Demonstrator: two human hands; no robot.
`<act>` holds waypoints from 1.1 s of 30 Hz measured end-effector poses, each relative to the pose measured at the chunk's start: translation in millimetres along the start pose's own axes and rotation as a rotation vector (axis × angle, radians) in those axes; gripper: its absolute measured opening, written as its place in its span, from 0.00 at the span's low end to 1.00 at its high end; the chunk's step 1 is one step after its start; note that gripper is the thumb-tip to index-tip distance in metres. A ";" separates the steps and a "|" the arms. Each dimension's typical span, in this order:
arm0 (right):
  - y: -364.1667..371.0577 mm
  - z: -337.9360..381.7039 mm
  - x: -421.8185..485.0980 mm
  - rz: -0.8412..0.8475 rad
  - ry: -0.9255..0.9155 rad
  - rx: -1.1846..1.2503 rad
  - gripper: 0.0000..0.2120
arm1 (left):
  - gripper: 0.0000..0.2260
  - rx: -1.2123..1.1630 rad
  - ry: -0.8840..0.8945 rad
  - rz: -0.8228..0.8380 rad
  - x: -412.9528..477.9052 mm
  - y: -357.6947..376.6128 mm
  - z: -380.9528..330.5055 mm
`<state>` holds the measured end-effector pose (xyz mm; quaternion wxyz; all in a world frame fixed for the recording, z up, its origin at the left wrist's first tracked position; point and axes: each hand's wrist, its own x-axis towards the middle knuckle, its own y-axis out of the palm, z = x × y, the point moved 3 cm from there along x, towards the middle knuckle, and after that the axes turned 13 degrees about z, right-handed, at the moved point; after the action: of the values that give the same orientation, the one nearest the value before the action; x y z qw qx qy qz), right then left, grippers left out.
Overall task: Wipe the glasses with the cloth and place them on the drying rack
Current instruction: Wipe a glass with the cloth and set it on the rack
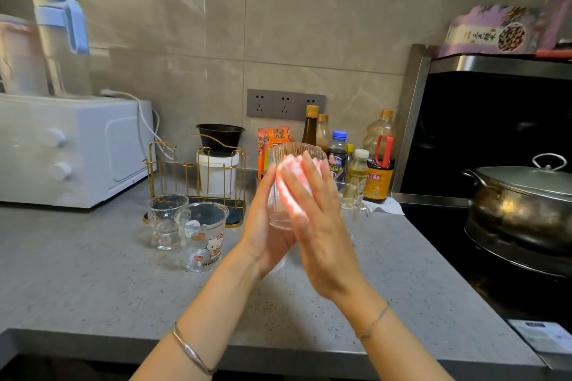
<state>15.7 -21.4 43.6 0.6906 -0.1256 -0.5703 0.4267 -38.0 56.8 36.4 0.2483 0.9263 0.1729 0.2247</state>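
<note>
Head view: left hand (266, 226) is gripping ribbed glass (278, 213) above the counter (93, 281); right hand (318, 226) is pressing cloth (291, 185) against it, fingers extended. Drying rack (236, 216) is holding 0 glasses; 3 others are waiting nearby. Judging: early stage.

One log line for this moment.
wiping | left hand holds ribbed glass | right hand presses pink cloth on it | no glass on drying rack

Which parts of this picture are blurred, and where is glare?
Head view: motion blur smears the right hand and the pink cloth it presses on the ribbed clear glass; the tall blue-lidded bottle at upper left is smeared too; warm glare on the lidded steel pot.
</note>
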 end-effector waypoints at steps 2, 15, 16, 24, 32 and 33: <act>-9.4 -4.4 10.6 -0.035 0.023 0.014 0.26 | 0.23 0.029 0.006 0.003 -1.8 0.1 3.0; 4.9 -0.1 -16.6 0.017 -0.041 0.031 0.23 | 0.31 -0.034 -0.026 0.016 -0.9 -5.6 1.0; 2.3 0.1 -13.6 0.008 -0.037 0.024 0.23 | 0.30 -0.012 -0.017 0.008 0.4 -6.1 0.3; -5.8 -5.8 -1.0 -0.091 -0.051 0.044 0.23 | 0.23 0.139 0.021 0.001 -4.4 3.9 -1.6; -18.5 -17.0 3.9 -0.116 0.014 0.218 0.22 | 0.24 0.160 -0.010 0.040 -12.8 8.4 8.3; -14.8 -15.4 -0.5 -0.110 0.017 0.224 0.23 | 0.23 0.171 -0.006 0.035 -13.0 9.6 8.6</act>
<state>36.2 -25.9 48.0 0.7274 -0.0198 -0.5195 0.4479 -42.6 40.1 30.6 0.1647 0.9476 0.1746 0.2107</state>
